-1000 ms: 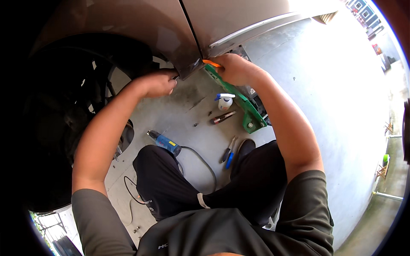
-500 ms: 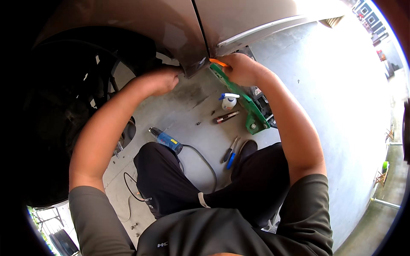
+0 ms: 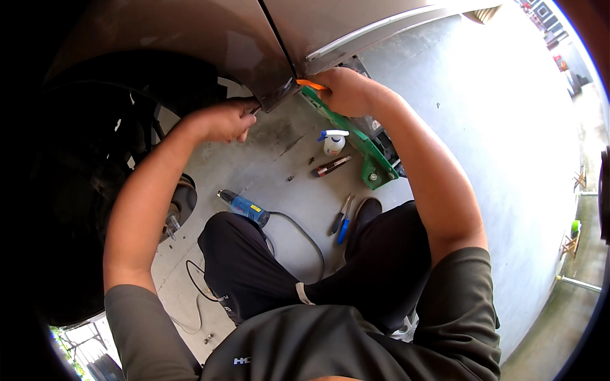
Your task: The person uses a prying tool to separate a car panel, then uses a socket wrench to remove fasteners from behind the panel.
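Gently guide the orange pry tool [image 3: 310, 84] the right hand [image 3: 349, 92] grips, sparing the fender [image 3: 241, 60]; grip of left hand [image 3: 222, 122] unclear.

One left hand [image 3: 225, 120], one right hand [image 3: 348, 92], one orange tool [image 3: 309, 84]; on the floor [image 3: 470, 159], one blue power tool [image 3: 246, 207], one spray bottle [image 3: 333, 145], one cutter [image 3: 332, 166], one green frame [image 3: 376, 174].
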Tool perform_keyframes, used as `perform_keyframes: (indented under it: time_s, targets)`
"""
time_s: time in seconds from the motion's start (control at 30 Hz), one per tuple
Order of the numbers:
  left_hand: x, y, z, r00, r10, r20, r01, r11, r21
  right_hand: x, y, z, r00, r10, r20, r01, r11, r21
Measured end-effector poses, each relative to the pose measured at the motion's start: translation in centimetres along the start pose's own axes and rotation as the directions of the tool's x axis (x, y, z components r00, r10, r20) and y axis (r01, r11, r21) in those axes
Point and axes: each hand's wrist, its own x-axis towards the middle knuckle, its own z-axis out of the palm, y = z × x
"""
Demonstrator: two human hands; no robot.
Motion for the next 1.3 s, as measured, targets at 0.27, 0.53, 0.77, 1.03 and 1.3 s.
perform_keyframes:
  time_s: [0.27, 0.53, 0.77, 1.03, 1.3]
  targets:
    - [1.6, -1.8, 1.1, 0.959, 0.254, -0.124, -0.178, 0.884, 0.431, 0.3, 1.2, 0.9, 0.998, -0.057, -0.039, 0.057, 0.998, -0.011]
    - [1.3, -2.8, 0.1, 0.949, 0.229, -0.218, 0.017, 0.650, 0.759, 0.5, 0.2, 0.5, 0.999, -0.040, -0.017, 0.041, 0.998, 0.052]
    - [0.4, -1.2, 1.2, 0.948, 0.257, -0.187, -0.067, 0.736, 0.673, 0.7, 0.8, 0.4, 0.999, -0.039, 0.007, 0.039, 0.999, 0.019]
    - [0.5, -1.2, 1.2, 0.969, 0.095, -0.228, 0.050, 0.827, 0.559, 1.0, 1.3, 1.3, 0.993, -0.110, -0.047, 0.112, 0.993, 0.030]
    - [1.2, -3.1, 0.8, 0.907, 0.288, -0.308, 0.080, 0.599, 0.797, 1.2, 0.4, 0.7, 0.996, -0.082, 0.041, 0.087, 0.987, -0.137]
